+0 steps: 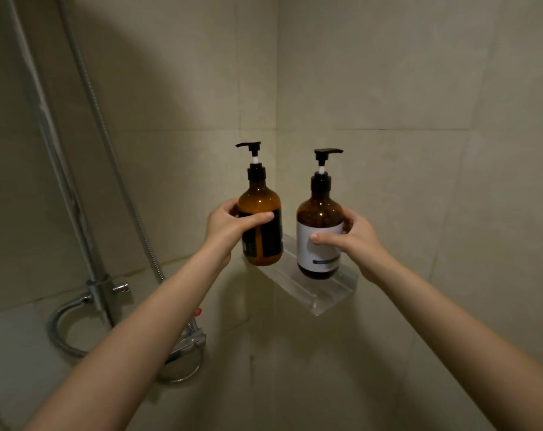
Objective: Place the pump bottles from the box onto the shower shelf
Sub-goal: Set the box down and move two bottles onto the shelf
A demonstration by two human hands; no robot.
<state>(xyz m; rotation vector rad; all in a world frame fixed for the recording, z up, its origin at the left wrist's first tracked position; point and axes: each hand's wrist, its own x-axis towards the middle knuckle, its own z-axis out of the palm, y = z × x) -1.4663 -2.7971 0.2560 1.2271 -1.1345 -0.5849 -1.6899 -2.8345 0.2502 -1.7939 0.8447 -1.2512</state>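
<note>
The left hand covers part of the black label; its text is too small to read. The right hand hides the right edge of the white label, and the small print there is blurred. The bottle bases behind the shelf lip are unclear. The hose is cut off at the top edge. Both arms leave the picture at the bottom.

Head camera looks down, close, into tiled corner.

Probably home shower, tiled walls, hose
</note>
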